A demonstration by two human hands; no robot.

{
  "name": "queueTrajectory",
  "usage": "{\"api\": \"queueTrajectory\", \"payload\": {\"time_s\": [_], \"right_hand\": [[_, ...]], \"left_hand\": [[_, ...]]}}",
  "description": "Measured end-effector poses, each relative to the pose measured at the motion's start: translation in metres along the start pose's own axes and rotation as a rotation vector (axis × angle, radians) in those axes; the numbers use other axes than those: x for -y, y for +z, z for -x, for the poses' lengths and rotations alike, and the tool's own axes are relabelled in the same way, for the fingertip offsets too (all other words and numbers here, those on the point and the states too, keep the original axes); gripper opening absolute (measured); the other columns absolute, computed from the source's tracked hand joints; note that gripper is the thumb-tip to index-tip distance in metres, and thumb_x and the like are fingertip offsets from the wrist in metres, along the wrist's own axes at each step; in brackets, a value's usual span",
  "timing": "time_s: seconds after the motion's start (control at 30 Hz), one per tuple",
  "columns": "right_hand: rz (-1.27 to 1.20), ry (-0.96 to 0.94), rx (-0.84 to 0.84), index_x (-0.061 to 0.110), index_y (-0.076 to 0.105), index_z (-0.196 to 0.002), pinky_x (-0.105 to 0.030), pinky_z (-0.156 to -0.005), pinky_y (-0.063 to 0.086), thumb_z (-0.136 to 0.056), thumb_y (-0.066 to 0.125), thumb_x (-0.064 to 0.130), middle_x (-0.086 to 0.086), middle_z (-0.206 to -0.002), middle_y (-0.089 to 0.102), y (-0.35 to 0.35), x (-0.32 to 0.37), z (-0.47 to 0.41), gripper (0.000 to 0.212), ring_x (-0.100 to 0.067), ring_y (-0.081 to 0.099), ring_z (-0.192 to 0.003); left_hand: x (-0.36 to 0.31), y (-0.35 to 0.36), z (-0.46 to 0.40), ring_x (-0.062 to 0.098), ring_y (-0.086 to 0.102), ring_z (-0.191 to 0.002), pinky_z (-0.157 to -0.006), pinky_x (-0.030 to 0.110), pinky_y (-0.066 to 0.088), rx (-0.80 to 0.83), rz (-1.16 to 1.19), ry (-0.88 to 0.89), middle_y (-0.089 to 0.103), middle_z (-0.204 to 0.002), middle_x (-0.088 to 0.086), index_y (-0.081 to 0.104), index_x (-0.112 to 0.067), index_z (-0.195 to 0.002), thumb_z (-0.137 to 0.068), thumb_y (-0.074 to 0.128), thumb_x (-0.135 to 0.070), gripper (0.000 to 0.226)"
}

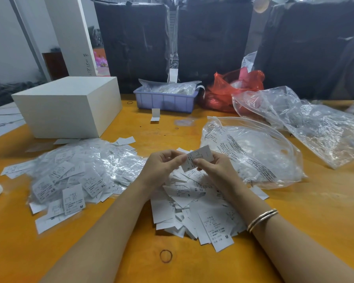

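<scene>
While both hands pinch 1 white size label (200, 158) between them, just above the loose label pile (192, 213) on the orange table (307, 221), the job looks like sorting or bagging labels 1 at a time. L hand (164, 166) grips the label's left edge w/ curled fingers. R hand (215, 168) clamps its lower edge, thumb on top, so the 2 hands sit close together, nearly touching. To do it well, I'd keep the grip at the edges so the size letter can be read, & check it isn't 2 labels stuck together before it goes to the bagged pile (80, 172) at left. Hard to tell: whether a thin clear sleeve is already round the label, any print beyond what looks like an S, & what's inside the big clear bag (251, 156) beside the R hand.
</scene>
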State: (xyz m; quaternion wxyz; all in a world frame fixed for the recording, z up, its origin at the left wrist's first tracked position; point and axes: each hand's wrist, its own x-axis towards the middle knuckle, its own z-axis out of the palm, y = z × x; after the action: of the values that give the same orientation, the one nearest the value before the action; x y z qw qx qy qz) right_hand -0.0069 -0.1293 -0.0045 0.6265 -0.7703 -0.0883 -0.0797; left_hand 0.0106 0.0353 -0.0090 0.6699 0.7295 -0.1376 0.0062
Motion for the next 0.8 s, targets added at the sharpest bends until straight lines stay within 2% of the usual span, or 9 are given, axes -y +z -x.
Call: {"api": "queueTrajectory", "payload": {"time_s": [0.1, 0.17, 0.23, 0.3, 0.43, 0.6, 0.7, 0.8], "right_hand": [[0.040, -0.030, 0.057, 0.011, 0.069, -0.086, -0.034, -0.069, 0.049, -0.085, 0.064, 0.007, -0.010, -0.080, 0.069, 0.0022, 0.0000, 0.0014, 0.007, -0.019, 0.062, -0.073], [0.033, -0.069, 0.061, 0.009, 0.066, -0.089, -0.026, -0.065, 0.047, -0.088, 0.062, 0.010, -0.007, -0.079, 0.068, 0.0035, 0.0000, 0.0012, 0.005, -0.012, 0.062, -0.070], [-0.026, -0.097, -0.004, 0.009, 0.060, -0.086, -0.015, -0.059, 0.044, -0.091, 0.057, 0.009, -0.005, -0.075, 0.064, 0.0022, 0.0005, -0.0001, 0.005, -0.002, 0.058, -0.062], [-0.058, -0.104, -0.051, 0.005, 0.057, -0.082, -0.015, -0.060, 0.044, -0.090, 0.056, 0.006, -0.005, -0.071, 0.063, -0.0011, -0.0003, -0.0010, 0.009, -0.001, 0.057, -0.059], [0.023, -0.101, 0.024, 0.004, 0.061, -0.078, -0.020, -0.065, 0.048, -0.086, 0.064, 0.007, -0.003, -0.068, 0.064, 0.0021, -0.0028, 0.0007, 0.008, -0.004, 0.059, -0.062], [-0.120, -0.088, -0.039, 0.007, 0.060, -0.079, -0.010, -0.055, 0.043, -0.089, 0.057, 0.003, -0.005, -0.068, 0.063, -0.0006, -0.0011, -0.0008, 0.012, 0.000, 0.057, -0.056], [-0.175, -0.058, -0.080, 0.009, 0.061, -0.078, -0.009, -0.053, 0.041, -0.090, 0.056, 0.006, -0.005, -0.069, 0.063, -0.0030, -0.0013, -0.0012, 0.013, 0.000, 0.055, -0.055], [-0.143, -0.060, -0.034, 0.005, 0.062, -0.080, -0.011, -0.057, 0.044, -0.088, 0.059, 0.005, -0.004, -0.067, 0.063, -0.0009, -0.0009, -0.0006, 0.009, -0.001, 0.056, -0.057]], "left_hand": [[0.0019, 0.0024, 0.0007, 0.003, 0.065, -0.066, -0.058, 0.013, 0.047, 0.041, 0.026, -0.009, 0.071, -0.072, -0.010, 0.069, -0.020, -0.083, -0.082, 0.070, -0.016, 0.004], [0.0016, 0.0022, -0.0003, 0.000, 0.064, -0.066, -0.058, 0.011, 0.046, -0.001, 0.025, 0.022, 0.070, -0.072, -0.013, 0.067, -0.019, -0.084, -0.081, 0.071, -0.017, 0.006], [0.0000, 0.0013, -0.0012, -0.002, 0.063, -0.066, -0.058, 0.010, 0.045, -0.046, 0.050, 0.039, 0.069, -0.071, -0.012, 0.066, -0.018, -0.081, -0.076, 0.073, -0.023, 0.010], [-0.0004, 0.0007, -0.0011, 0.001, 0.063, -0.068, -0.060, 0.012, 0.046, -0.066, 0.077, 0.030, 0.069, -0.073, -0.009, 0.065, -0.018, -0.079, -0.070, 0.072, -0.032, 0.017], [0.0017, 0.0026, 0.0008, 0.006, 0.061, -0.068, -0.061, 0.016, 0.047, -0.053, 0.041, 0.014, 0.066, -0.071, -0.005, 0.067, -0.018, -0.078, -0.072, 0.070, -0.036, 0.019], [-0.0045, -0.0013, -0.0006, -0.004, 0.061, -0.062, -0.056, 0.010, 0.046, -0.090, 0.105, -0.010, 0.069, -0.068, -0.013, 0.068, -0.020, -0.080, -0.068, 0.069, -0.040, 0.024], [-0.0050, -0.0044, -0.0012, -0.001, 0.061, -0.064, -0.058, 0.010, 0.046, -0.050, 0.077, -0.007, 0.071, -0.072, -0.011, 0.069, -0.020, -0.084, -0.073, 0.073, -0.026, 0.014], [-0.0039, -0.0030, -0.0009, 0.000, 0.061, -0.061, -0.056, 0.010, 0.045, -0.047, 0.066, 0.000, 0.069, -0.066, -0.009, 0.068, -0.015, -0.081, -0.079, 0.072, -0.010, 0.006]]}}
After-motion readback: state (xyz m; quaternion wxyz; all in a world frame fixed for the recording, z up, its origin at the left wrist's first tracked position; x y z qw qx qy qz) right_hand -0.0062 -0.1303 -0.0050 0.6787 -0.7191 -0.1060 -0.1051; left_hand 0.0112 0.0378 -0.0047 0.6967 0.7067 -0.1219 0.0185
